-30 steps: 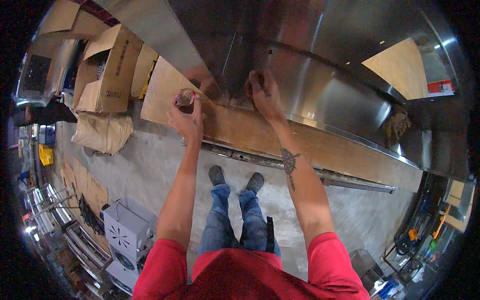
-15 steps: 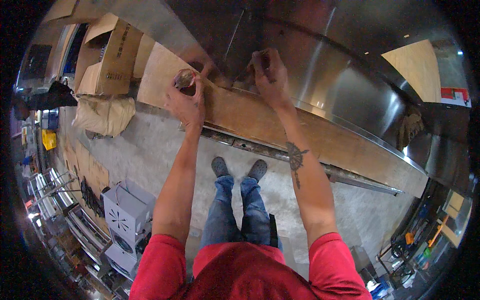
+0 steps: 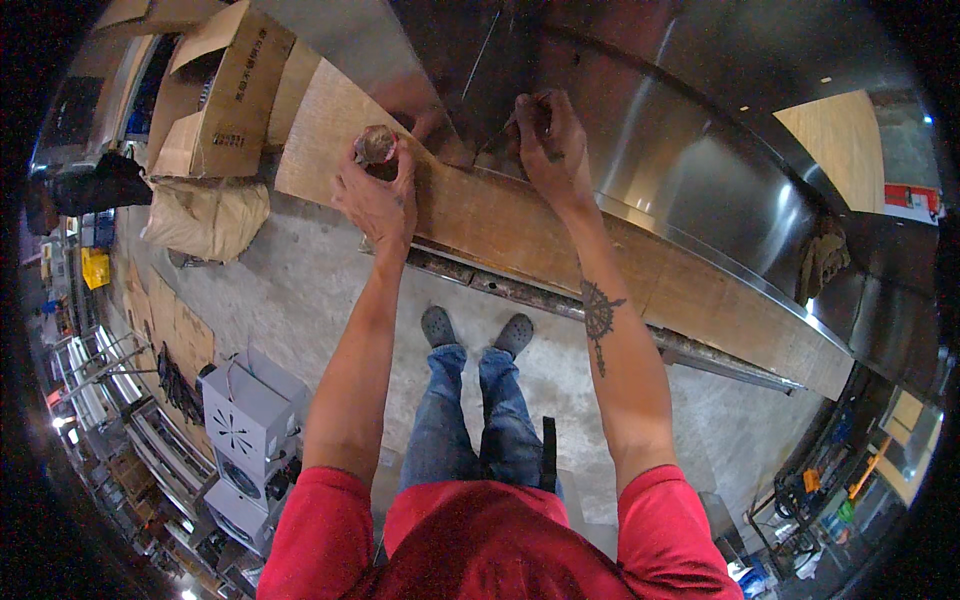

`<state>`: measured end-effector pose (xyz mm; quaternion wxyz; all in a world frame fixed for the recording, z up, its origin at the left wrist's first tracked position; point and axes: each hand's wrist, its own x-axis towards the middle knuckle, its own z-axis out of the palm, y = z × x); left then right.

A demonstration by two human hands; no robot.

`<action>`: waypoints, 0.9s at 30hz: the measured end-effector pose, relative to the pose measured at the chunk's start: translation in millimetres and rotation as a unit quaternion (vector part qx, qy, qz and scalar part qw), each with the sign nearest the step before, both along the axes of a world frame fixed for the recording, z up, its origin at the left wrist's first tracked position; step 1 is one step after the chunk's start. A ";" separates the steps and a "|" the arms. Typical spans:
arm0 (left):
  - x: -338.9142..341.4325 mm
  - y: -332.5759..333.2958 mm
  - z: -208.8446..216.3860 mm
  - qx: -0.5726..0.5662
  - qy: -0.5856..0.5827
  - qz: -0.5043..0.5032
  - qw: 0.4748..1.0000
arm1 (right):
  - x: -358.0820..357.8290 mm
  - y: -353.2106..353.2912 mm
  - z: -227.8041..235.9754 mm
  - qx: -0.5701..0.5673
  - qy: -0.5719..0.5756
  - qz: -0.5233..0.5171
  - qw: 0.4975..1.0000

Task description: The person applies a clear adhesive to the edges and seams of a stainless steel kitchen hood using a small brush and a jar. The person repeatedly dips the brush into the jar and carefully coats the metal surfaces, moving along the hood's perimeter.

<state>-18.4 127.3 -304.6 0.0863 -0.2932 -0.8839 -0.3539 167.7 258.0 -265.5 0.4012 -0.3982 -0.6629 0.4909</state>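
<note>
My left hand (image 3: 378, 198) is wrapped round a small round thing (image 3: 377, 144) with a shiny brownish top and a reddish rim; its exact kind is unclear. It stands above the wooden board (image 3: 520, 227), near the board's left end. My right hand (image 3: 558, 150) is closed in a pinch over the shiny dark metal surface (image 3: 690, 140) beyond the board. Something thin seems to run from its fingertips, too faint to name. The metal reflects both hands.
An open cardboard box (image 3: 232, 105) stands at the far left above a tan sack (image 3: 207, 218). Grey metal housings (image 3: 250, 415) sit at the lower left. A metal rail (image 3: 490, 283) runs along the board's near edge. A crumpled brown cloth (image 3: 824, 258) hangs at the right.
My right hand has shifted slightly right and its fingers have turned. My left hand still holds the round thing, whose top now faces up more. The view has shifted a little.
</note>
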 end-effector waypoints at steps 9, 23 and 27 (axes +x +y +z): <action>-2.3 0.3 -3.6 0.000 0.002 0.001 1.000 | -1.5 0.9 0.5 0.016 -0.037 -0.022 0.999; -0.2 0.7 -2.0 -0.003 0.025 0.004 1.000 | -2.2 -0.6 1.5 0.002 -0.025 -0.042 0.999; 1.1 1.2 1.3 0.005 -0.004 0.002 1.000 | 0.3 0.6 1.1 0.036 -0.022 -0.022 0.999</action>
